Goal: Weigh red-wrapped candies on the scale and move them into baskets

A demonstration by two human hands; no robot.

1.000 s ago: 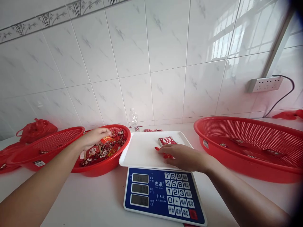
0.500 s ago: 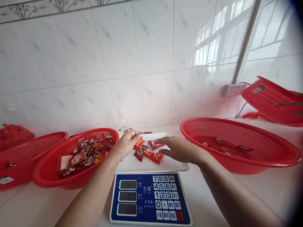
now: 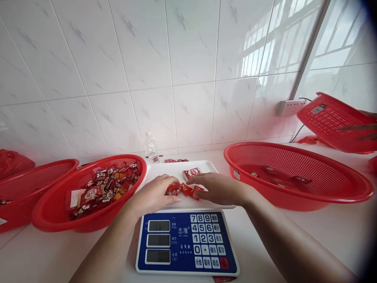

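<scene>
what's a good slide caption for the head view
Both hands at small red packets on a white scale tray, red baskets on either side.

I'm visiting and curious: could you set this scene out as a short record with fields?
Left hand: curled over small red packets on white tray
Right hand: open over those packets; contact unclear
Scale: blue panel, on tray's near side
Fuller basket: left of tray, heaped with wrapped packets
Sparser basket: right of tray, few packets inside
Bottle: clear, upright, near wall
Far right: another person's hand at tilted basket
</scene>
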